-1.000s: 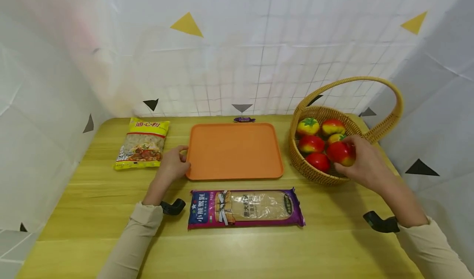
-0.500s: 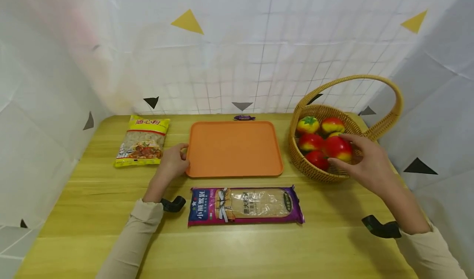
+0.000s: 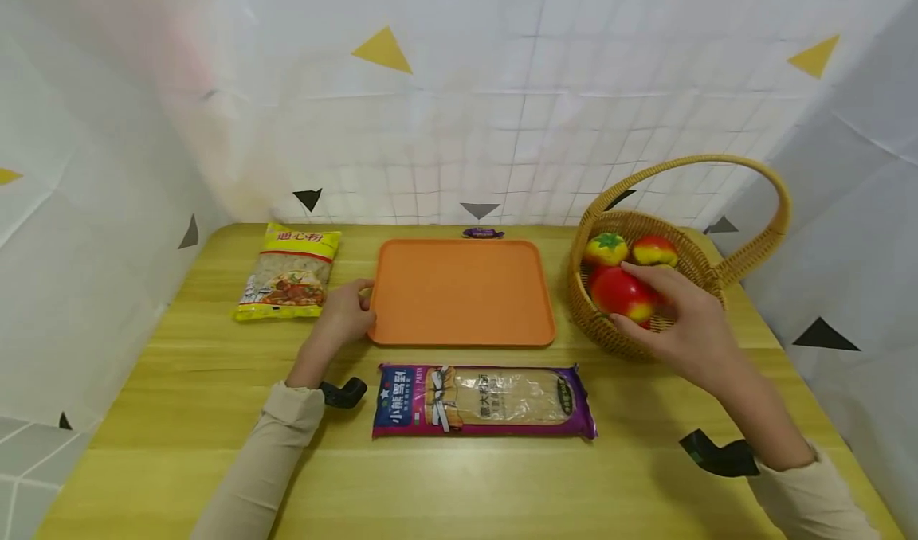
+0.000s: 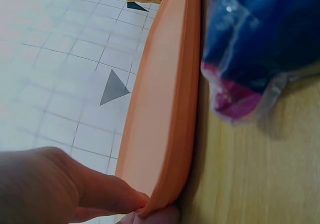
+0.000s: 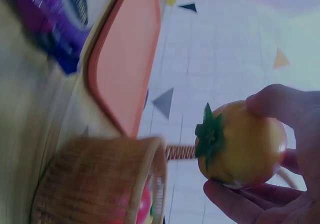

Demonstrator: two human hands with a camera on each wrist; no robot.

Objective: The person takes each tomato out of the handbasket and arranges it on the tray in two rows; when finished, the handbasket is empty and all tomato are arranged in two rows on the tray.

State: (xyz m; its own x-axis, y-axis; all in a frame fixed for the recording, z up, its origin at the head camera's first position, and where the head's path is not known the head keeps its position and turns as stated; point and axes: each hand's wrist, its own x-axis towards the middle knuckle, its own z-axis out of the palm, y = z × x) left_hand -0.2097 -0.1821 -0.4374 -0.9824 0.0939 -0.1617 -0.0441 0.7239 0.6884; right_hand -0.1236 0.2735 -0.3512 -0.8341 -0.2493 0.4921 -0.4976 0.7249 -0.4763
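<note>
My right hand holds a red-and-yellow tomato between thumb and fingers, over the left part of the wicker basket. Its green leafy top faces the right wrist camera, which shows the tomato above the basket's rim. Several similar tomatoes lie inside, partly hidden by the hand and the held one. At the left end of the orange tray, my left hand pinches the rim. The left wrist view shows that thumb and fingers meeting around the tray's corner.
A yellow bag of pasta lies left of the tray. In front is a long purple pasta packet. One small purple wrapped sweet sits behind the tray. The basket's tall handle arches up at the right, near the white backdrop.
My right hand has lifted the tomato and carried it left across the basket. My left hand stays at the tray's edge. The head view has shifted slightly.
</note>
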